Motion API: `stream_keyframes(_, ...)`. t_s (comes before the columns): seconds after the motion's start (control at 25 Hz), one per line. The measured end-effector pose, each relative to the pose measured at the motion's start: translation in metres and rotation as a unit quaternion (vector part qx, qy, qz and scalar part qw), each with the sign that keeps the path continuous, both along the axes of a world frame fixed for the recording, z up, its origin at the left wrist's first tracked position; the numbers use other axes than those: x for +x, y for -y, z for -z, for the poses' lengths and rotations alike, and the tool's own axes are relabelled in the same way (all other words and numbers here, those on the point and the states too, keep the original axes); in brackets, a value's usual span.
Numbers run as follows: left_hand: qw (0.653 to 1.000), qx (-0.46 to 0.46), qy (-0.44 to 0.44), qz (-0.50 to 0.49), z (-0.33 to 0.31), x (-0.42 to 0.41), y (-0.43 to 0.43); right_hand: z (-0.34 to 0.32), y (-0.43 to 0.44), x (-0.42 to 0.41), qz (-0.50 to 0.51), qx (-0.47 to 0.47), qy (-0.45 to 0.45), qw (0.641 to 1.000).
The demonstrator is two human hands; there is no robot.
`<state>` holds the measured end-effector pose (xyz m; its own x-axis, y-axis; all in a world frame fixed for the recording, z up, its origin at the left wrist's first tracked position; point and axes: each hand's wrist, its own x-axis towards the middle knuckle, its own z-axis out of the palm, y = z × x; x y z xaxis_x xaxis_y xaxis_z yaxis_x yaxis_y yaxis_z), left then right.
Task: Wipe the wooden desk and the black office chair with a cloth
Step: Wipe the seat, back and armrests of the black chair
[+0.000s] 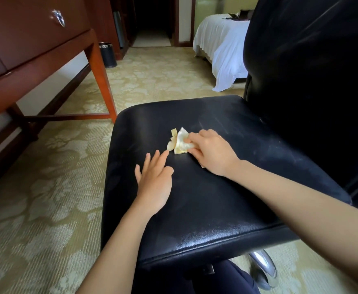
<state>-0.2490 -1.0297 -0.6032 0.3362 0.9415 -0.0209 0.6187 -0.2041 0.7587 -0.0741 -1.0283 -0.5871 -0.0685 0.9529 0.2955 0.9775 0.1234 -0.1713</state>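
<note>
The right hand [211,153] presses a crumpled pale cloth [180,142] onto the middle of the seat of the black office chair [216,209], its fingers [197,136] curled round the cloth. The left hand [154,181] lies flat on the seat just beside the cloth, fingers straight. The wooden desk [35,66] stands to the left on the carpet [46,209].

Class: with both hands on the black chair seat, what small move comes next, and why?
Probably slide the right hand, gripping the crumpled pale yellow cloth, toward the backrest: dusty streaks mark that part of the black leather chair seat; the left hand rests flat.
</note>
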Motion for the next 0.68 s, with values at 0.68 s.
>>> stream_keyframes(0.68,0.926,0.196,-0.312,0.086,0.012,0.026,-0.074,-0.008,0.004,0.05,-0.082,-0.022,0.003,0.996)
